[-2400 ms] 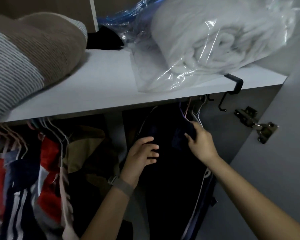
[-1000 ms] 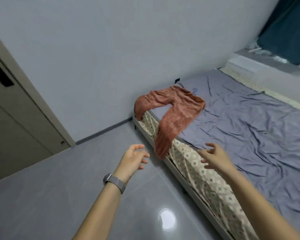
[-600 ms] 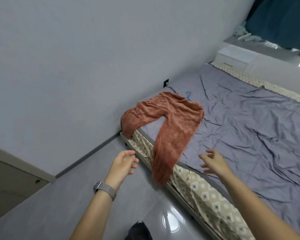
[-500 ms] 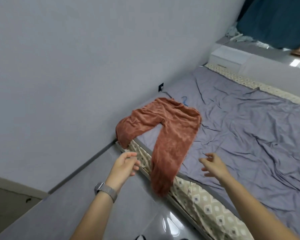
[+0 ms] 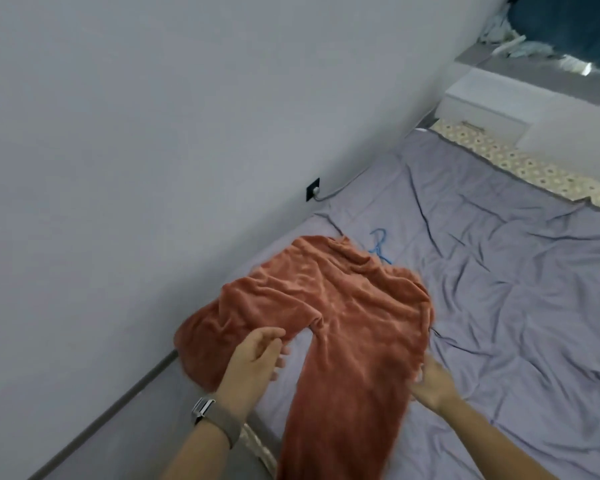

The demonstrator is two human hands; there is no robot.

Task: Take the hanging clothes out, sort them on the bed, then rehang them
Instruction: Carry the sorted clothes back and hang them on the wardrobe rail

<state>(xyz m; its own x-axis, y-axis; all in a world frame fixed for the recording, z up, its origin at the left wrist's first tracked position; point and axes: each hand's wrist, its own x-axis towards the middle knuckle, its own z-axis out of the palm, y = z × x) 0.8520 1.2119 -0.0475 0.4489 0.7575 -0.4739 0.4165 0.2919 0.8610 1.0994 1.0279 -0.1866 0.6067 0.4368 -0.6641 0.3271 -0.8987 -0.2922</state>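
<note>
Orange pants (image 5: 340, 323) spread near the bed's (image 5: 499, 271) corner by the wall, one leg over the edge, left hand (image 5: 257, 358) loose above them, right hand (image 5: 430, 386) touching their side, grip unclear, blue hanger (image 5: 380, 245) just behind

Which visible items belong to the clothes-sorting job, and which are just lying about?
Job: orange trousers, blue hanger, bed, left hand, right hand.
Lying about: wall socket, white drawer unit, dark curtain.

A home bedroom: bed (image 5: 499, 271) with rumpled grey sheet, white nightstand (image 5: 489, 105), plain wall (image 5: 153, 133).
</note>
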